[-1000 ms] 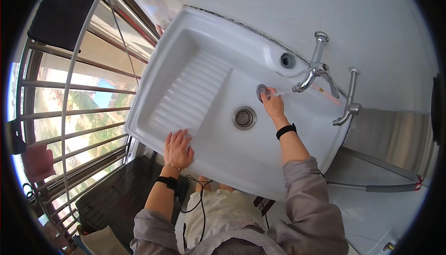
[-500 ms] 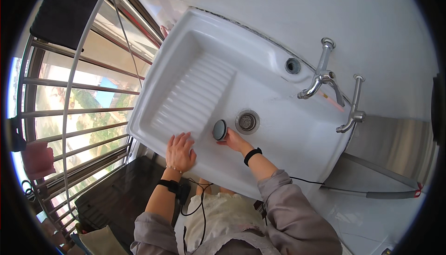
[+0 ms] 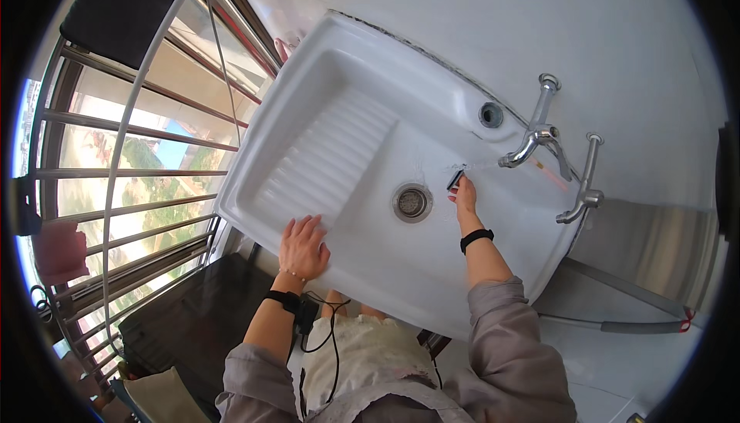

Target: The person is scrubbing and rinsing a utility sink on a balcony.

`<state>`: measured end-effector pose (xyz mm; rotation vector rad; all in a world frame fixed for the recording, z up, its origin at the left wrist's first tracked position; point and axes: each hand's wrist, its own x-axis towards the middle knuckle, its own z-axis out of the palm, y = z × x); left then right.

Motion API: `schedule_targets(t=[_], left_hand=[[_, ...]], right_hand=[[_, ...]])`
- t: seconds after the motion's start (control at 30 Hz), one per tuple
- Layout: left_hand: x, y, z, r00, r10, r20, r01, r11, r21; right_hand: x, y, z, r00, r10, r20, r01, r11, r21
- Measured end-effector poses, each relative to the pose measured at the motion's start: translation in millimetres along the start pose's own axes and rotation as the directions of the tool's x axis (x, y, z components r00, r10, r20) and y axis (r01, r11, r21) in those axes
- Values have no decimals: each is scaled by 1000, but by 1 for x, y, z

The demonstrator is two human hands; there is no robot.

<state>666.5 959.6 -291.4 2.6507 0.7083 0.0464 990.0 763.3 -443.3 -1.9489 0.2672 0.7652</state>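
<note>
My right hand (image 3: pixel 464 194) grips a round dark disc (image 3: pixel 456 179) with a pale rim, which looks like a drain cover. It is held on edge in the white sink (image 3: pixel 493 269), right of the drain (image 3: pixel 412 203). A thin stream of water from the chrome tap (image 3: pixel 528 146) meets the disc and splashes around it. My fingers hide part of the disc. My left hand (image 3: pixel 304 247) rests on the sink's front rim, beside the ribbed washboard slope (image 3: pixel 324 161). Its fingers are stretched out, and it holds nothing.
A second chrome tap (image 3: pixel 587 196) is on the wall at right. A round hole (image 3: pixel 490 115) opens in the sink's back ledge. Window bars (image 3: pixel 139 173) run along the left, with a dark cabinet (image 3: pixel 185 330) below. A black cable (image 3: pixel 335 346) hangs near my left forearm.
My right hand has carried the disc from left of the drain to the right, into the tap's water, and turned it on edge. My left hand stays on the front rim.
</note>
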Motion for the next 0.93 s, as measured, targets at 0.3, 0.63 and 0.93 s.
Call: schedule_targets(t=[0.3, 0.63, 0.93], left_hand=[[-1, -4, 0, 999, -25, 25, 25, 1000, 18], [-10, -7, -2, 999, -32, 4, 32, 999, 8], [-16, -11, 10, 998, 5, -64, -6, 1000, -17]], right_hand=[[-63, 14, 44, 780, -398, 483, 616, 351, -705], [-69, 25, 72, 818, -349, 457, 569, 378, -730], [-56, 28, 9, 848, -21, 530, 439, 588, -679]])
